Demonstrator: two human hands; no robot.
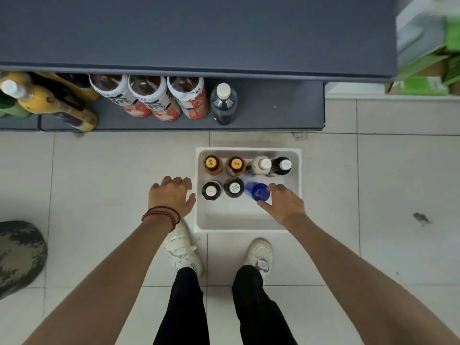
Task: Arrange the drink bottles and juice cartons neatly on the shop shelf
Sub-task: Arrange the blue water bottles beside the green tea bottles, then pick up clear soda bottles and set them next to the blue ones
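A white tub (249,151) stands on the tiled floor in front of my feet. Its back row holds two orange-capped bottles (212,164), a white bottle (261,165) and a dark bottle (282,165). In the front row stand two dark bottles (211,191) and a blue bottle (256,191). My right hand (285,204) pinches the blue bottle's top between thumb and fingers. My left hand (171,195) hovers just left of the tub, fingers loosely spread, holding nothing. The lower grey shelf (273,113) carries three red-and-white labelled bottles (154,100) and one dark bottle (223,103), with bare room to its right.
Yellow bottles (49,103) lean at the shelf's left end. An upper grey shelf (199,33) overhangs the lower one. Green and white boxes (428,78) sit at the top right. A camouflage-patterned object (20,255) lies on the floor at the left.
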